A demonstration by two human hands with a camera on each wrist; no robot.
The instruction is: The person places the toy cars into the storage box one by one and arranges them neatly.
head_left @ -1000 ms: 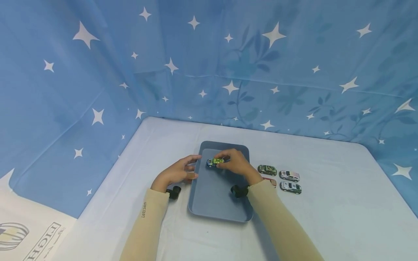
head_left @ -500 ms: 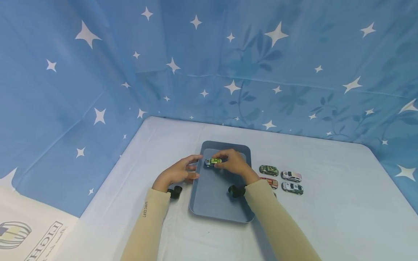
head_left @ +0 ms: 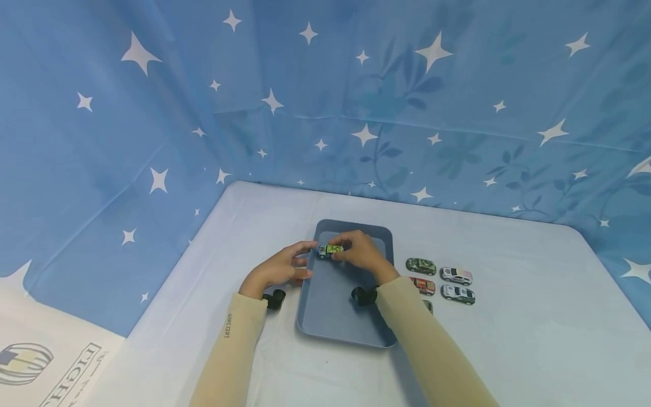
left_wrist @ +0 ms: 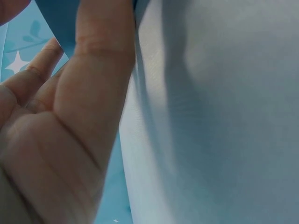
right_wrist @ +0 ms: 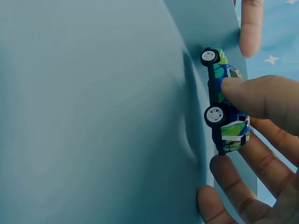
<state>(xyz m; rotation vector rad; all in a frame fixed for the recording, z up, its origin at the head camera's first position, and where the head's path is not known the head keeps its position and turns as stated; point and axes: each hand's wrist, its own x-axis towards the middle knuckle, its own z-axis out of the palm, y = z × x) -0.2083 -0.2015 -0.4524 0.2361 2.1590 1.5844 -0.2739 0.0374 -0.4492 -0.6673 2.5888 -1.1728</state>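
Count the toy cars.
6: multicolored car in the right hand; beside the tray, green car, white car, silver car, red car, half-hidden car by the sleeve, which may hide more.

The head camera looks forward and down from well above the tabletop (head_left: 534, 333) to the far curtain (head_left: 310, 73). The left wrist camera looks closely along the left hand (head_left: 278, 268); the right one, closely across the tray (head_left: 328, 316). Head and right wrist views share the toy car (right_wrist: 215, 89) and right hand (head_left: 359, 249).
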